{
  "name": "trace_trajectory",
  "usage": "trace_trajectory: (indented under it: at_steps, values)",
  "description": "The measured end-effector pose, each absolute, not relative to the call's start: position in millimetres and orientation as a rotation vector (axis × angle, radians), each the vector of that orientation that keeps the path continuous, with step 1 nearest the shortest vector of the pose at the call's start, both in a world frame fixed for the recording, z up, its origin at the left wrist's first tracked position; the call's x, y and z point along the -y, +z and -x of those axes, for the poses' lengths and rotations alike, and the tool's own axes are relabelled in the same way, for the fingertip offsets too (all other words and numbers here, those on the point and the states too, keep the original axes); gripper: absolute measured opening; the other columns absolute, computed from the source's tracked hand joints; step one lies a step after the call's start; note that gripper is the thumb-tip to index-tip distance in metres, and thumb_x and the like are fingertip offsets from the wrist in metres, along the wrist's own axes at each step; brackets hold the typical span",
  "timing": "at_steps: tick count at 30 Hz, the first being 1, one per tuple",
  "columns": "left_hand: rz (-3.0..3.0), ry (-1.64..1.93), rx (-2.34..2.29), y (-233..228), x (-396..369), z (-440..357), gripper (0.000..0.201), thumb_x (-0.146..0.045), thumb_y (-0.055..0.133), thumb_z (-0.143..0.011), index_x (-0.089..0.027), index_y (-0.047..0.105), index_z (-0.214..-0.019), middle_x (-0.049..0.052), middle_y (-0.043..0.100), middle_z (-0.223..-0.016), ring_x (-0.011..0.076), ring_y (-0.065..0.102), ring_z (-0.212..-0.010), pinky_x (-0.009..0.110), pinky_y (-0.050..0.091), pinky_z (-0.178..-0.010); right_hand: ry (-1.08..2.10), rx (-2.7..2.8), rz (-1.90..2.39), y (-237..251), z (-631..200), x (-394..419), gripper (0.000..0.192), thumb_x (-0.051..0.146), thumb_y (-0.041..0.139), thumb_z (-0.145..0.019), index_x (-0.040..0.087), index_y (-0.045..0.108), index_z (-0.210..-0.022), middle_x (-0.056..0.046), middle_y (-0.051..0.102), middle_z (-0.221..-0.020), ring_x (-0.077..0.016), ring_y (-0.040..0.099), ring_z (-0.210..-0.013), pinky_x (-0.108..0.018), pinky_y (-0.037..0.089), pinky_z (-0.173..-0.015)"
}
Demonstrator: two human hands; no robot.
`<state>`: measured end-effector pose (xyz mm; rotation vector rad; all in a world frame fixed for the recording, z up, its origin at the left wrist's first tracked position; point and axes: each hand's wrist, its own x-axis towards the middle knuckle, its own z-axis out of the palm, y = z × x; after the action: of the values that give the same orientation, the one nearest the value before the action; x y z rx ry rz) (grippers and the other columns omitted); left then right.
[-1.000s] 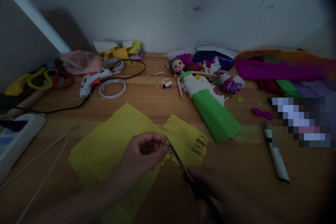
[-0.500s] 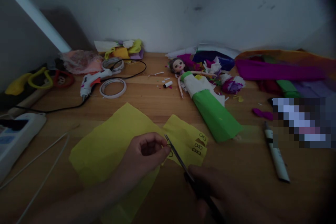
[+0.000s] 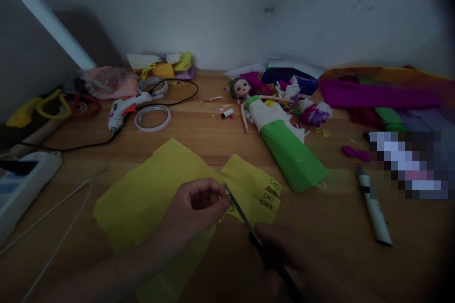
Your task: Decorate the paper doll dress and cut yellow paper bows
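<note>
Left grip: left hand closed, thumb and fingertips pinching the cut edge of the yellow paper right beside the blades.
Right grip: right hand closed around the dark handles of the scissors; fingers too dark to tell apart.
Scissors: blades nearly closed, tips pointing toward 11 o'clock, resting on the paper's edge.
Yellow paper: flat on the table, front centre, partly under the left hand; a smaller flap lies at 2 o'clock from the blade tips.
Writing: 3 small black marks on the flap, shaped like the figure 8 or letter B; not legible beyond that.
Left arm: forearm enters from 7 o'clock, wrist bent, knuckles up.
Right arm: enters from 5 o'clock, in deep shadow.
Surface: wooden table, dim light.
Nearby: doll in a green paper skirt at 1 o'clock; marker at 3 o'clock; glue gun and tape rolls at 11 o'clock.
Room: plain pale wall behind the table.
</note>
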<state>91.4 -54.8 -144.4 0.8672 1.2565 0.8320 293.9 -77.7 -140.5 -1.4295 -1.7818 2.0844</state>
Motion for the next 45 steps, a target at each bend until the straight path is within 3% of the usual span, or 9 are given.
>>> trace_trajectory:
  at_steps: [5, 11, 20, 27, 36, 45]
  values:
    - [-0.861, 0.825, -1.249, -143.6, 54.3, -91.1, 0.021, -0.032, 0.07, -0.059, -0.018, 0.055, -0.06, -0.008, 0.046, -0.048, 0.0037, 0.035, -0.039, 0.016, 0.026, -0.036, 2.13, 1.736, 1.425, -133.7, -292.6, 75.8, 0.007, 0.025, 0.056, -0.07, 0.02, 0.051, -0.072, 0.002, 0.055, -0.065, -0.0152, 0.053, -0.063, -0.024, 0.038, -0.057]
    - [-0.863, 0.82, -1.263, -144.2, 53.0, -91.6, 0.021, -0.033, 0.07, -0.059, -0.018, 0.055, -0.06, -0.008, 0.045, -0.047, 0.0036, 0.034, -0.038, 0.016, 0.025, -0.036, 2.089, 1.749, 1.401, -134.5, -292.9, 76.3, 0.008, 0.028, 0.053, -0.076, 0.021, 0.053, -0.076, 0.001, 0.06, -0.068, -0.016, 0.056, -0.064, -0.025, 0.041, -0.059]
    - [-0.886, 0.836, -1.235, -150.9, 56.5, -88.6, 0.023, -0.034, 0.071, -0.063, -0.018, 0.054, -0.063, -0.008, 0.045, -0.05, 0.0041, 0.034, -0.04, 0.017, 0.025, -0.037, 2.078, 1.798, 1.423, -137.0, -293.7, 76.4, 0.014, 0.032, 0.053, -0.079, 0.021, 0.048, -0.072, 0.003, 0.051, -0.064, -0.0138, 0.05, -0.06, -0.023, 0.037, -0.054]
    - [-0.871, 0.799, -1.214, -143.9, 54.3, -90.2, 0.024, -0.034, 0.071, -0.062, -0.019, 0.053, -0.062, -0.008, 0.045, -0.05, 0.0044, 0.035, -0.04, 0.017, 0.025, -0.038, 2.173, 1.709, 1.414, -132.7, -291.5, 73.5, 0.007, 0.02, 0.056, -0.07, 0.02, 0.05, -0.074, 0.004, 0.051, -0.064, -0.0128, 0.052, -0.06, -0.022, 0.039, -0.057]
    - [-0.861, 0.809, -1.227, -144.6, 54.6, -90.2, 0.022, -0.032, 0.07, -0.061, -0.018, 0.054, -0.062, -0.008, 0.046, -0.05, 0.004, 0.035, -0.04, 0.017, 0.025, -0.038, 2.109, 1.781, 1.403, -133.3, -294.3, 74.3, 0.009, 0.026, 0.053, -0.08, 0.02, 0.05, -0.074, 0.003, 0.051, -0.065, -0.0126, 0.049, -0.062, -0.022, 0.039, -0.059]
    - [-0.918, 0.846, -1.207, -148.4, 55.1, -88.0, 0.021, -0.032, 0.07, -0.064, -0.018, 0.054, -0.062, -0.008, 0.044, -0.05, 0.0044, 0.034, -0.041, 0.017, 0.025, -0.038, 2.015, 1.856, 1.47, -133.3, -293.8, 75.3, 0.018, 0.035, 0.051, -0.08, 0.021, 0.047, -0.068, 0.001, 0.054, -0.064, -0.0157, 0.051, -0.062, -0.025, 0.037, -0.057]
